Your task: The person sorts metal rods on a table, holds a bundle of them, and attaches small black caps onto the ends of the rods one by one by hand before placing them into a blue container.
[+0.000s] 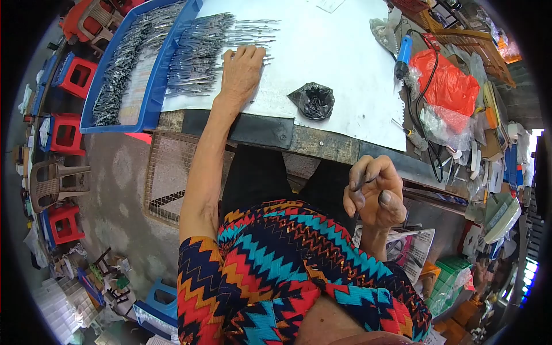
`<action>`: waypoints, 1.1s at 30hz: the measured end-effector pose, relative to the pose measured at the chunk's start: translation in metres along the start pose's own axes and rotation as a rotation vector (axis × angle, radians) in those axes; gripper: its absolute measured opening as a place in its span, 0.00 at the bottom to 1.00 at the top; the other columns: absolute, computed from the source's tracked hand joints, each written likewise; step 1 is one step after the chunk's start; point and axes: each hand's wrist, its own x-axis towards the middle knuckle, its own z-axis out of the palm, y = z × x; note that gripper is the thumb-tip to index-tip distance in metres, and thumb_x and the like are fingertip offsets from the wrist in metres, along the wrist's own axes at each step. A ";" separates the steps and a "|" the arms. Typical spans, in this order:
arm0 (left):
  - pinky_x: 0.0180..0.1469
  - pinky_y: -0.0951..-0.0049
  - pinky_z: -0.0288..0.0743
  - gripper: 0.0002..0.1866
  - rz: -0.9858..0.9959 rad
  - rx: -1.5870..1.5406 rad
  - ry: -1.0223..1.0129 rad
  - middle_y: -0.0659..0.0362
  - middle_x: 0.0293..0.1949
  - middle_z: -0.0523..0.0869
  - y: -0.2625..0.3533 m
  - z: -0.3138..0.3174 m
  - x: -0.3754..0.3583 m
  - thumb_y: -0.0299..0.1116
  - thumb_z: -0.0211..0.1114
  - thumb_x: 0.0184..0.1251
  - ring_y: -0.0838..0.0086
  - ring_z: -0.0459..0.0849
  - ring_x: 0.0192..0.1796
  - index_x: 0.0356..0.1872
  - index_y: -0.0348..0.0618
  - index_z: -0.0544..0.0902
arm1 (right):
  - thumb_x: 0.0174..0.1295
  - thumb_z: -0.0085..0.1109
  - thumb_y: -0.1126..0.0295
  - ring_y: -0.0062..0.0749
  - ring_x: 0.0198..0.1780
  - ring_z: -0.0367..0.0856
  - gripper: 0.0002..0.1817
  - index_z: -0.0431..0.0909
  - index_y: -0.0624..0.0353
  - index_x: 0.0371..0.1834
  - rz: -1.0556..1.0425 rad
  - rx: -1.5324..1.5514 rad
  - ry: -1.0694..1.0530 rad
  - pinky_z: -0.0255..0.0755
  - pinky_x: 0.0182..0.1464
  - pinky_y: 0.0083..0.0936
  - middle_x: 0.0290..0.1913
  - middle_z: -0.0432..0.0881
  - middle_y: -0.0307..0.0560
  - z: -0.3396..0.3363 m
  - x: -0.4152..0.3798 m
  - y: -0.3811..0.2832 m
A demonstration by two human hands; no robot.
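Note:
My left hand (241, 72) lies palm down on a white sheet (333, 63) that covers the workbench, its fingers resting on a spread of thin grey metal pieces (201, 52). My right hand (375, 192) is raised near my chest, below the bench edge, with grimy fingers loosely curled and nothing visible in them. A small black plastic bag (313, 100) holding dark small parts sits on the sheet between the two hands.
A blue tray (150, 95) with more metal pieces stands left of the sheet. A blue-handled tool (403, 54), red plastic bag (448, 83), cables and clutter fill the right side. Red stools (66, 132) and a brown chair stand on the floor at left.

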 end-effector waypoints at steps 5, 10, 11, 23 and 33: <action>0.44 0.64 0.63 0.11 -0.089 0.009 -0.086 0.57 0.36 0.75 0.024 -0.027 -0.008 0.22 0.51 0.54 0.64 0.74 0.45 0.39 0.45 0.73 | 0.56 0.55 0.67 0.26 0.25 0.67 0.18 0.62 0.70 0.39 -0.007 -0.032 0.062 0.74 0.24 0.25 0.35 0.66 0.58 -0.008 -0.005 0.000; 0.43 0.64 0.66 0.09 -0.137 0.074 -0.220 0.57 0.37 0.75 0.029 -0.028 -0.022 0.24 0.52 0.54 0.63 0.74 0.44 0.38 0.44 0.73 | 0.55 0.55 0.67 0.26 0.24 0.66 0.17 0.63 0.69 0.39 0.021 -0.055 0.103 0.73 0.24 0.24 0.35 0.67 0.58 -0.014 -0.006 0.006; 0.44 0.63 0.66 0.09 -0.138 0.083 -0.207 0.57 0.37 0.75 0.028 -0.026 -0.022 0.24 0.52 0.54 0.63 0.74 0.44 0.38 0.43 0.73 | 0.55 0.55 0.67 0.25 0.25 0.66 0.17 0.63 0.69 0.39 0.028 -0.057 0.108 0.73 0.24 0.24 0.35 0.67 0.58 -0.015 -0.006 0.007; 0.45 0.62 0.68 0.09 -0.125 0.027 -0.079 0.54 0.37 0.76 0.005 0.005 -0.007 0.25 0.53 0.53 0.61 0.74 0.46 0.37 0.43 0.74 | 0.57 0.53 0.67 0.23 0.24 0.65 0.15 0.65 0.70 0.39 0.100 -0.045 0.130 0.71 0.26 0.21 0.34 0.68 0.57 -0.028 -0.002 0.023; 0.45 0.64 0.66 0.12 -0.140 -0.136 -0.059 0.55 0.40 0.79 0.042 -0.040 -0.026 0.24 0.54 0.58 0.61 0.76 0.45 0.43 0.45 0.74 | 0.59 0.52 0.74 0.20 0.25 0.73 0.08 0.74 0.70 0.36 0.199 -0.635 0.306 0.71 0.27 0.19 0.22 0.73 0.41 -0.042 0.040 0.021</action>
